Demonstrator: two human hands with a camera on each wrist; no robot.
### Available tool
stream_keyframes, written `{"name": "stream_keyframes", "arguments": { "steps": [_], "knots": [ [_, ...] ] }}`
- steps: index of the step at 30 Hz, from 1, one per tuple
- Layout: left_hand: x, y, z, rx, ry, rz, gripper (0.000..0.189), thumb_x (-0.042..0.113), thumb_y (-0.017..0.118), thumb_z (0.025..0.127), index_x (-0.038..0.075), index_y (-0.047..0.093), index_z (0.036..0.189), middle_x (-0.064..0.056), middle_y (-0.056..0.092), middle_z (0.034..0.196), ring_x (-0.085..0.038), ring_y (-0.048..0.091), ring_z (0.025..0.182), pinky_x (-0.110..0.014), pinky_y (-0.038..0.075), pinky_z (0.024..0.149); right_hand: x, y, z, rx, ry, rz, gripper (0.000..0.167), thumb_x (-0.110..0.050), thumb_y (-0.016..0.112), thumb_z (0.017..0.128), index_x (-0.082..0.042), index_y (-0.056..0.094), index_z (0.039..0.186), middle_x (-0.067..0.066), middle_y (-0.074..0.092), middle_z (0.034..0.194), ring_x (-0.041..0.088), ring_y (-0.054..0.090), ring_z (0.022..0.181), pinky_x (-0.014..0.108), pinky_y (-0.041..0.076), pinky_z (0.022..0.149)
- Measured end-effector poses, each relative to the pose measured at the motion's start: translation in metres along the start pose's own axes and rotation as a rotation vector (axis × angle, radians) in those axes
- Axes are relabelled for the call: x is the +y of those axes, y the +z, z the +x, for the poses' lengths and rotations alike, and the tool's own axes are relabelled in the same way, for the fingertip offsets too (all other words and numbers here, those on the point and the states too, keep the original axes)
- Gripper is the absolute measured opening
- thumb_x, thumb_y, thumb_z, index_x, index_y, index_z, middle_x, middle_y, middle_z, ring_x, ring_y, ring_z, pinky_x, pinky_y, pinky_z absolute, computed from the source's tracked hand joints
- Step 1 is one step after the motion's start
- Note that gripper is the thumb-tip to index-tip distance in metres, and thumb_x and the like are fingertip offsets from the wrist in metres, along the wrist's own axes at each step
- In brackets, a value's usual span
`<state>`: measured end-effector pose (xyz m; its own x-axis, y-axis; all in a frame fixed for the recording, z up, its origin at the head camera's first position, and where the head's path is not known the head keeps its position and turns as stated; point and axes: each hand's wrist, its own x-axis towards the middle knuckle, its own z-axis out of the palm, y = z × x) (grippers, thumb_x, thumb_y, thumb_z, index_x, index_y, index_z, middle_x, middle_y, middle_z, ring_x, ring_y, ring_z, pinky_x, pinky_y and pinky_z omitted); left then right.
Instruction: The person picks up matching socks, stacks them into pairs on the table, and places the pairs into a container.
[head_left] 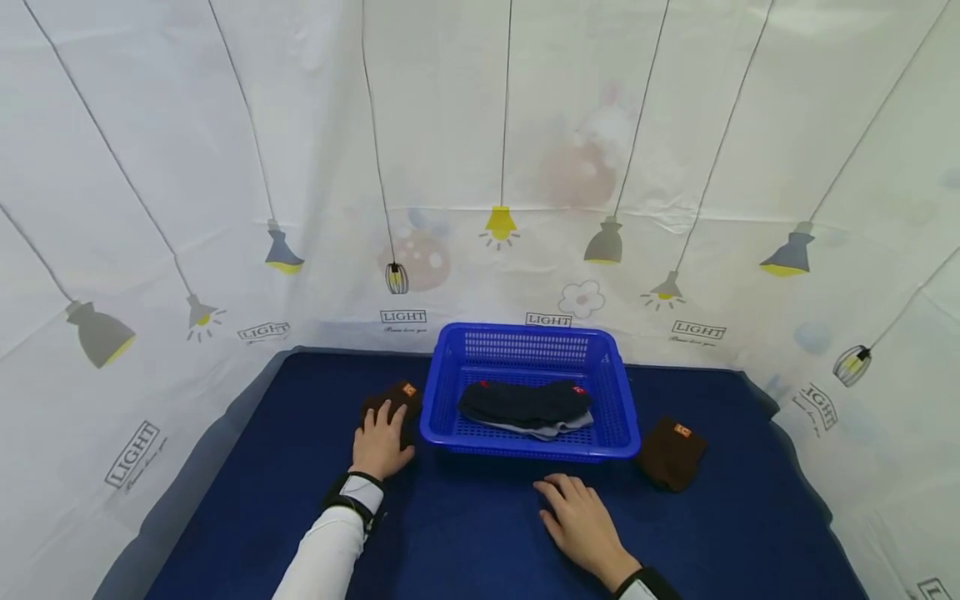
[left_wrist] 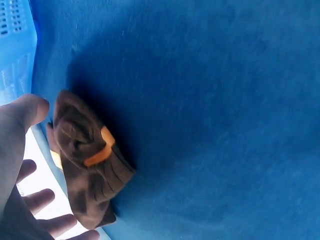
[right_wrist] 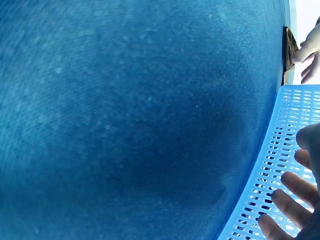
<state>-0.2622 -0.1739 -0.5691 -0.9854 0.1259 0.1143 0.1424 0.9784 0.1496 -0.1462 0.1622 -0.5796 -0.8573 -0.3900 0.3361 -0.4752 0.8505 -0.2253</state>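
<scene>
My left hand (head_left: 380, 446) hovers over a brown sock bundle (head_left: 408, 406) beside the basket's left side, its fingers spread. In the left wrist view, the brown bundle (left_wrist: 85, 145) is folded, bears orange patches and lies past the thumb and spread fingertips. Relaxed and slightly bent, the fingers of my right hand (head_left: 579, 521) hold nothing, close in front of the blue plastic basket (head_left: 525, 448). Inside the basket lie dark folded socks (head_left: 525, 405) with red marks, over light grey ones (head_left: 551, 430). Right of it lies another brown sock bundle (head_left: 671, 458) with an orange label.
A dark blue cloth (head_left: 465, 533) covers the table. White sheeting (head_left: 465, 125) printed with hanging lamps closes off the back and both sides. The basket stands near the table's back edge, between the two brown bundles.
</scene>
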Motion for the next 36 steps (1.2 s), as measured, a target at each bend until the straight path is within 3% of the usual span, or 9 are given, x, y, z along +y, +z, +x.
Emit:
{"name": "stream_keyframes", "arguments": {
  "steps": [7, 13, 16, 23, 31, 36],
  "knots": [
    [-0.005, -0.002, 0.008, -0.131, -0.064, 0.021, 0.077, 0.039, 0.071, 0.072, 0.011, 0.041, 0.137, -0.022, 0.040, 0.137, -0.043, 0.043, 0.116, -0.057, 0.041, 0.082, -0.001, 0.004, -0.001, -0.032, 0.004, -0.017, 0.036, -0.028, 0.066, 0.082, -0.021, 0.059, 0.117, -0.001, 0.056, 0.112, 0.019, 0.053, 0.102, 0.040, 0.045, 0.079],
    [-0.007, 0.004, 0.008, -0.160, -0.087, 0.017, 0.073, 0.039, 0.070, 0.072, 0.009, 0.046, 0.134, -0.022, 0.046, 0.130, -0.042, 0.044, 0.113, -0.056, 0.042, 0.082, -0.002, 0.005, -0.002, -0.015, 0.001, -0.011, 0.035, -0.027, 0.067, 0.082, -0.020, 0.060, 0.116, -0.001, 0.055, 0.111, 0.019, 0.053, 0.101, 0.039, 0.045, 0.078],
    [-0.009, 0.008, 0.008, -0.126, -0.081, 0.029, 0.068, 0.038, 0.070, 0.071, 0.008, 0.052, 0.128, -0.020, 0.049, 0.124, -0.041, 0.045, 0.109, -0.055, 0.043, 0.079, -0.002, 0.004, -0.002, -0.005, 0.000, -0.010, 0.035, -0.026, 0.067, 0.082, -0.020, 0.060, 0.115, -0.001, 0.056, 0.111, 0.019, 0.053, 0.101, 0.039, 0.045, 0.078],
    [-0.011, 0.012, 0.009, 0.026, -0.059, 0.038, 0.048, 0.029, 0.072, 0.068, 0.004, 0.062, 0.108, -0.019, 0.053, 0.106, -0.040, 0.051, 0.095, -0.052, 0.046, 0.068, -0.001, 0.004, 0.000, -0.009, 0.008, -0.014, 0.034, -0.027, 0.067, 0.082, -0.020, 0.061, 0.114, -0.001, 0.055, 0.111, 0.019, 0.053, 0.101, 0.039, 0.045, 0.078],
    [-0.011, 0.012, 0.011, 0.042, -0.088, 0.002, 0.036, 0.015, 0.071, 0.069, 0.002, 0.061, 0.101, -0.020, 0.054, 0.099, -0.039, 0.055, 0.086, -0.052, 0.048, 0.062, 0.000, 0.005, 0.000, -0.022, 0.018, -0.023, 0.032, -0.028, 0.066, 0.083, -0.020, 0.061, 0.113, -0.001, 0.055, 0.110, 0.018, 0.052, 0.101, 0.039, 0.045, 0.079],
    [-0.013, 0.017, 0.013, 0.101, -0.096, -0.013, 0.027, 0.008, 0.068, 0.069, 0.002, 0.061, 0.094, -0.019, 0.057, 0.090, -0.038, 0.059, 0.078, -0.051, 0.048, 0.060, -0.001, 0.004, -0.001, -0.011, 0.021, -0.027, 0.031, -0.027, 0.067, 0.082, -0.020, 0.061, 0.112, -0.002, 0.055, 0.110, 0.018, 0.052, 0.100, 0.039, 0.045, 0.078]
  ]
}}
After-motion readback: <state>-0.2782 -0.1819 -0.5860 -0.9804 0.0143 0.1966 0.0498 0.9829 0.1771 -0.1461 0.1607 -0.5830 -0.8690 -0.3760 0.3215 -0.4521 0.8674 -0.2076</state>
